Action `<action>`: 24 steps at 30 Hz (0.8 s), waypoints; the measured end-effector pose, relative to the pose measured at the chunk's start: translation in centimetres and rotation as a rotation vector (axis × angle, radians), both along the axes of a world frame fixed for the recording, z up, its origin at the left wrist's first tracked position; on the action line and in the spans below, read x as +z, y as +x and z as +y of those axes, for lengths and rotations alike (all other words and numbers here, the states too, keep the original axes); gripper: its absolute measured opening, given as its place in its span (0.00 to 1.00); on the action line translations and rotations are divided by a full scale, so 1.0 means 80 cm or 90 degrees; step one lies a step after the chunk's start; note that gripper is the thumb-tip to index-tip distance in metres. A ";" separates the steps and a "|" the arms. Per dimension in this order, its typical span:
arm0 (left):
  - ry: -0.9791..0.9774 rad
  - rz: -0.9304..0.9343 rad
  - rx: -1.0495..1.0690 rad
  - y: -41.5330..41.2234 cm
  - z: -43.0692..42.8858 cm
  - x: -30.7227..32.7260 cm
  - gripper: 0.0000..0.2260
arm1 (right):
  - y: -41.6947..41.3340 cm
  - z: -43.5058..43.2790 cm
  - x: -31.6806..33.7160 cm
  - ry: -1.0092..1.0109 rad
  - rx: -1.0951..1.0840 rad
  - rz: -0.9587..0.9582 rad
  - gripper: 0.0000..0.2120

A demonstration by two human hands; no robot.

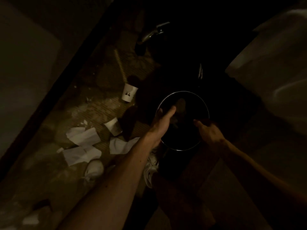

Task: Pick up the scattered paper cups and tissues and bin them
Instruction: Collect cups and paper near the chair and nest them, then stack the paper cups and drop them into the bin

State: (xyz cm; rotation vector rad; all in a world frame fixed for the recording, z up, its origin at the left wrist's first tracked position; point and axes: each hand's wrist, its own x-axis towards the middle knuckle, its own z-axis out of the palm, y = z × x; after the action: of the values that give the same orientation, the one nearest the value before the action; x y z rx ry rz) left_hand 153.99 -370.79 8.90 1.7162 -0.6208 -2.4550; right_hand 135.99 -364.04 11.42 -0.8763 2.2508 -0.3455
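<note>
A round dark bin with a shiny rim stands on the floor at the centre. My left hand reaches over its left rim, thumb and fingers stretched out above the opening. A brownish object and a pale scrap show dimly inside the bin just past those fingers. My right hand hovers over the bin's right side, fingers loose and holding nothing I can see. On the floor to the left lie a white paper cup, a second cup on its side, and flat tissues.
A pale crumpled lump and more white paper lie under my left forearm. A wooden stick and a curved metal piece lie farther back. A pale wall with a dark strip runs along the left. White furniture fills the right.
</note>
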 end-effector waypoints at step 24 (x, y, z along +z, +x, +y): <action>-0.326 -0.430 0.364 0.223 0.275 0.143 0.16 | 0.232 0.082 0.138 0.096 0.548 -0.326 0.05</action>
State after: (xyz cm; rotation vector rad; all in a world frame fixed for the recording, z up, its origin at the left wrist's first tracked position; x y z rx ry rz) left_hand 171.81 -348.79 20.32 2.0783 -0.6116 -1.1975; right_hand 154.53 -357.45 22.45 -1.3835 1.2645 0.0119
